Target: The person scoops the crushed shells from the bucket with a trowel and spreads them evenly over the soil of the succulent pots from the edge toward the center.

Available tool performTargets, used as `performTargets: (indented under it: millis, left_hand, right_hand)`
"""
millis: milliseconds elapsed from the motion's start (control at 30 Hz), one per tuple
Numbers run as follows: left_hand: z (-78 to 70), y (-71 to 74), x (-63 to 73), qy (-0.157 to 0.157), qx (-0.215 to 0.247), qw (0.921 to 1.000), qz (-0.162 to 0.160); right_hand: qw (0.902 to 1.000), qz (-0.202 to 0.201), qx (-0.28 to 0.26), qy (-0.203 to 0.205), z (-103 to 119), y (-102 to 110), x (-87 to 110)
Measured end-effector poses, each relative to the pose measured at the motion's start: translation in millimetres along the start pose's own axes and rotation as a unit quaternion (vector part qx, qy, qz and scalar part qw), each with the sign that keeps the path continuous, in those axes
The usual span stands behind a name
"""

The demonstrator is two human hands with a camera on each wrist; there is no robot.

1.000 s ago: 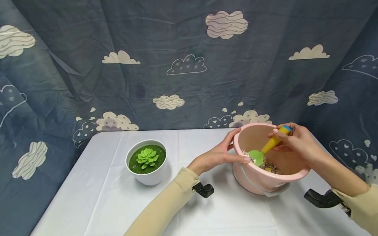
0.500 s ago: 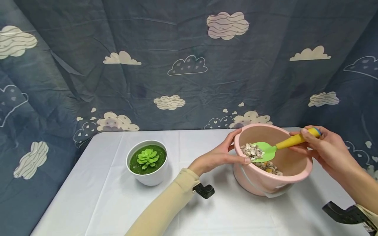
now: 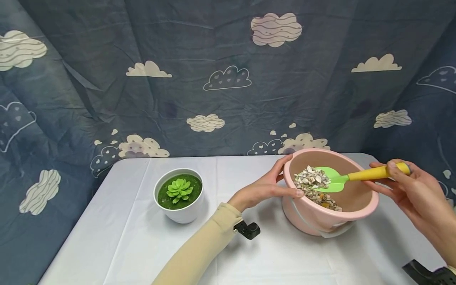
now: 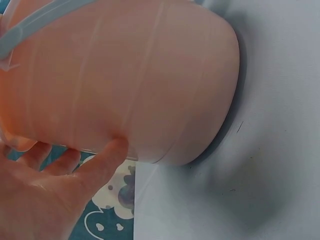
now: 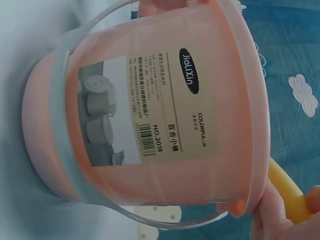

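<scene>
I have my left hand gripping the round pale-pink plastic bucket by its left side on the white-covered table; my right hand pinches the yellow-handled green spade, its blade inside, heaped with pale shell-like bits. I'd hold the spade level, move slowly and clear the rim generously, since that loose heap could slide off.
</scene>
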State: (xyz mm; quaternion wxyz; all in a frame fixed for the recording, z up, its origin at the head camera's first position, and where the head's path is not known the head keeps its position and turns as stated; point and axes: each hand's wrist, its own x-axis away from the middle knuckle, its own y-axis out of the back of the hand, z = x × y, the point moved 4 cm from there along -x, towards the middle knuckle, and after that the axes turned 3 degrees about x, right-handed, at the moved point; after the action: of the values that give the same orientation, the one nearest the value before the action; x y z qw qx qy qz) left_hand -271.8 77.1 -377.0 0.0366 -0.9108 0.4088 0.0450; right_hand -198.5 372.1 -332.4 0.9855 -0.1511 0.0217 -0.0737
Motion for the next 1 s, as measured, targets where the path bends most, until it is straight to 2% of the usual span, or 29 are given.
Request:
performTargets:
  millis: [167,333,467,567,767,1000]
  left_hand:
    - [1.0,-0.9,0.3,0.001,0.006,1.0,-0.003]
    - [0.8,-2.0,1.7,0.005,0.005,0.9999,-0.007]
    - [0.0,-1.9,3.6,0.009,-0.003,0.9998,-0.02]
    - [-1.7,-0.7,5.5,0.013,-0.017,0.9994,-0.027]
    - [-8.8,3.9,10.9,0.02,-0.067,0.9972,-0.025]
    - [-17.7,14.4,24.7,0.035,-0.113,0.9919,-0.046]
  right_hand:
    - [0.9993,-0.017,-0.032,0.007,-2.2,3.1,7.9]
    - [0.9984,-0.041,-0.034,0.017,-3.3,1.3,15.6]
    - [0.9973,-0.03,-0.054,0.04,-2.7,-1.7,20.0]
    - [0.9963,-0.023,-0.064,0.052,-2.5,-2.3,19.3]
    - [0.9962,-0.03,-0.044,0.068,-1.7,-5.5,15.1]
    - [0.9954,-0.028,-0.052,0.076,0.6,-18.5,13.6]
